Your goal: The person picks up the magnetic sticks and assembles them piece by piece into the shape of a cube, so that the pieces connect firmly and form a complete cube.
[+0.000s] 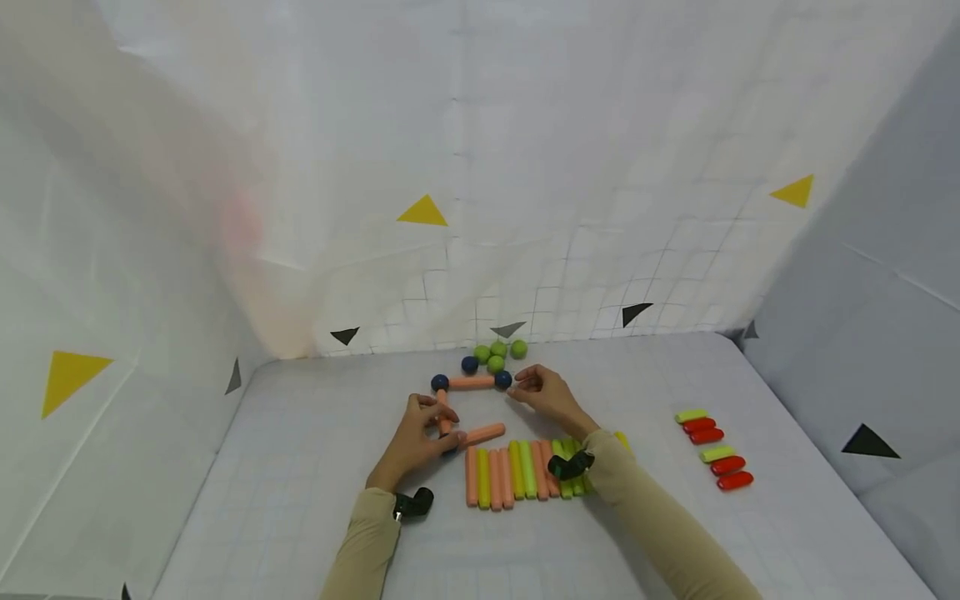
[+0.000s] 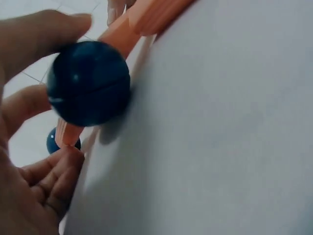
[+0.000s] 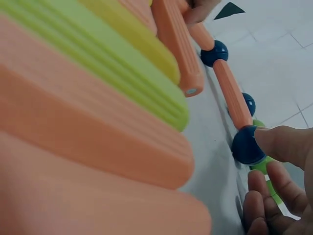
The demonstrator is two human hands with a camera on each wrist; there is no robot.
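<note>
Orange sticks and blue balls form an open-sided frame on the table. Its far stick (image 1: pixel 471 382) runs between a left blue ball (image 1: pixel 439 382) and a right blue ball (image 1: pixel 503 380). A side stick (image 1: pixel 442 398), partly hidden by fingers, comes toward me to a near blue ball (image 2: pixel 90 83). From there another orange stick (image 1: pixel 486 433) points right, its far end free. My left hand (image 1: pixel 416 433) pinches the near ball, with fingers along the side stick. The thumb of my right hand (image 1: pixel 551 396) touches the right ball; its other fingers are loosely bent, holding nothing.
A row of orange, yellow and green sticks (image 1: pixel 495 479) lies below the frame, partly under my right wrist. Several green balls (image 1: pixel 498 350) and a loose blue ball (image 1: pixel 469 365) sit behind it. Short red pieces (image 1: pixel 727 465) and yellow-green ones (image 1: pixel 717 453) lie at right.
</note>
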